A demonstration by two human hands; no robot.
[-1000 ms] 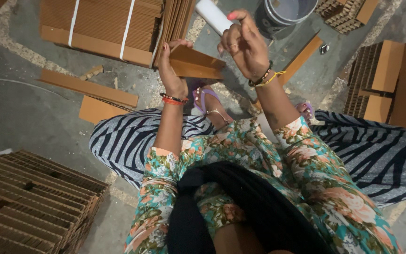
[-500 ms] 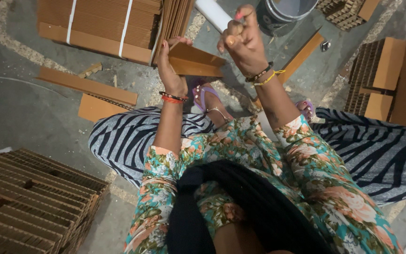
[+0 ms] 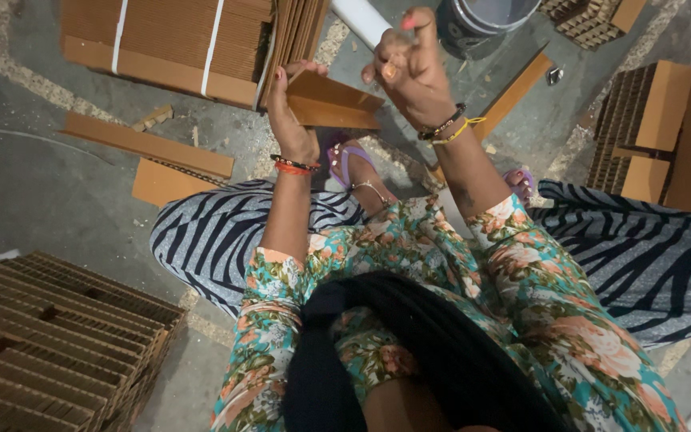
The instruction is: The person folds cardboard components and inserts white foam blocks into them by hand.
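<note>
My left hand [image 3: 291, 120] grips the near edge of a folded brown cardboard piece [image 3: 337, 102], held up in front of me. My right hand [image 3: 409, 68] is raised beside it, fingers curled around a white tube [image 3: 361, 20] that slants up to the left. Both wrists carry bangles. Right behind the held piece stands a row of upright cardboard sheets [image 3: 297, 32]. I sit on the concrete floor in zebra-striped trousers and a floral top, one sandalled foot [image 3: 353, 164] below the hands.
A strapped bundle of flat cardboard [image 3: 165, 44] lies at the far left. Loose cardboard strips [image 3: 149, 144] rest on the floor. A stack of corrugated pieces [image 3: 49, 336] sits at the near left, more cardboard stacks [image 3: 665, 128] at the right, a grey bucket [image 3: 481, 20] ahead.
Both hands stay raised with little shift. The right hand has tilted slightly with the white tube; the left hand keeps hold of the cardboard piece.
</note>
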